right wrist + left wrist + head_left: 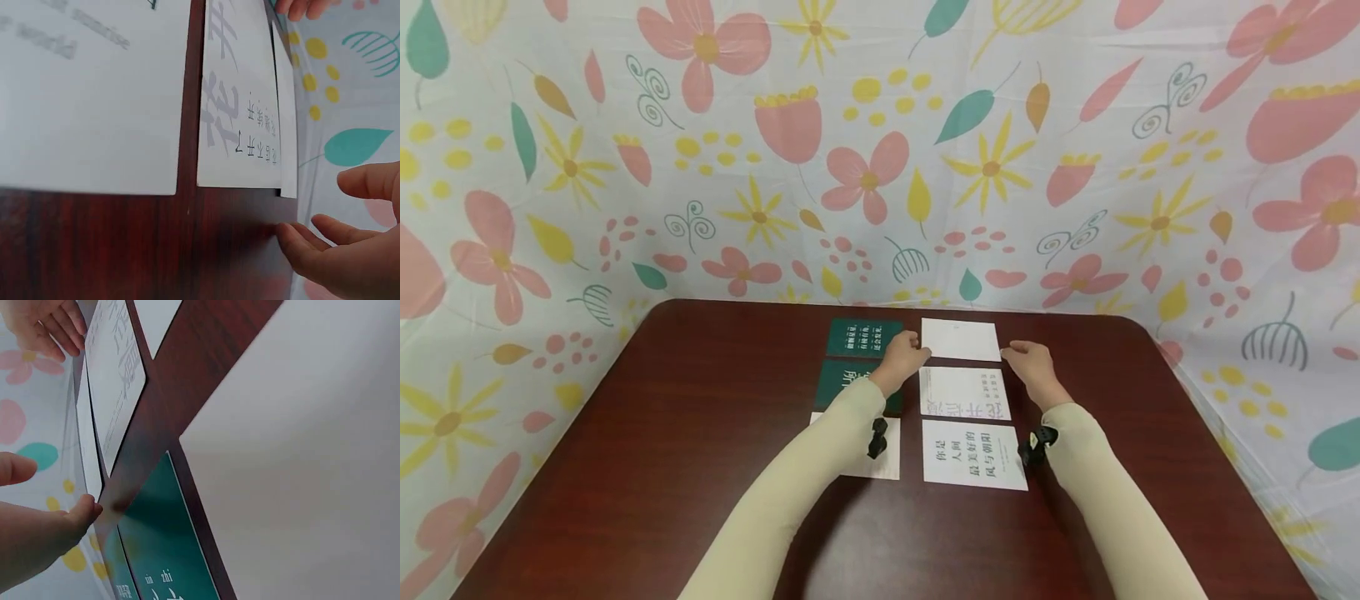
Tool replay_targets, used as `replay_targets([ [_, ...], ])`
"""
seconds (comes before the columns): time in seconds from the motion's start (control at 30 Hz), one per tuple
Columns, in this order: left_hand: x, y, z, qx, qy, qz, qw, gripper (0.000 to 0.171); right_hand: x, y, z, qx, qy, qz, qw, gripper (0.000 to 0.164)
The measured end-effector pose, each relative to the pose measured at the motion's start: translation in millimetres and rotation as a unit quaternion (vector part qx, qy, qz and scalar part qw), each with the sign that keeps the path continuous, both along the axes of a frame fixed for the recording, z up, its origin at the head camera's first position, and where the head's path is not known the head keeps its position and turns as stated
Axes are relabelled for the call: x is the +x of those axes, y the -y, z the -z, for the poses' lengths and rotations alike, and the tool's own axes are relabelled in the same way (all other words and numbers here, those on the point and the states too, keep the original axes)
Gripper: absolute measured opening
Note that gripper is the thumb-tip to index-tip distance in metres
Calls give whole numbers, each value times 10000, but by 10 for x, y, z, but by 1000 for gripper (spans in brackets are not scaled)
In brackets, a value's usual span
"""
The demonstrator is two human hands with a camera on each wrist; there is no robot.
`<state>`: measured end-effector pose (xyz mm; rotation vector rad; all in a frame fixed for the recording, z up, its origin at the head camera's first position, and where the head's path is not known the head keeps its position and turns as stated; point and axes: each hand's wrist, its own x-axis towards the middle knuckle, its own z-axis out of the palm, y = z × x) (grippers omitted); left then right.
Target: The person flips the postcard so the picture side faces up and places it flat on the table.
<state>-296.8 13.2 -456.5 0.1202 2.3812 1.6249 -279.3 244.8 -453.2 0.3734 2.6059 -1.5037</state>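
Note:
Two columns of three cards lie flat on a table. My left hand [901, 363] has its fingertips right at the left edge of the far white card [960, 342], which looks nearly blank. At that card's right edge is my right hand [1033, 370], fingers relaxed and slightly spread, holding nothing. In the left wrist view the left hand's thumb and fingers are apart, one fingertip by the card's corner. Nearer in the same column lie a white card with large pale lettering [958, 390] and a white card with dark lettering [962, 467].
In the left column are two dark green cards, the farther one [842, 337] and the middle one [831, 387], then a white card [891, 458] partly hidden by my left sleeve. The reddish-brown table [685, 417] ends at a patterned cloth backdrop [865, 275].

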Motion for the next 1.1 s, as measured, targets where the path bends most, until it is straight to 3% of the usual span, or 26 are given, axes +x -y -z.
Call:
replay_targets([
  [0.27, -50, -51, 8, 78, 279, -24, 9996, 59, -107, 67, 24, -340, 45, 350, 9988, 55],
  [0.5, -33, -99, 16, -58, 190, 24, 9998, 59, -152, 147, 11, -404, 104, 556, 9976, 52],
  [0.63, -9, -112, 23, 165, 233, -5, 9996, 58, -153, 170, -11, -383, 92, 694, 9968, 50],
  [1.1, -17, -60, -43, 919, 146, -972, 9909, 47, -209, 187, -19, -1037, 81, 772, 9916, 49],
])
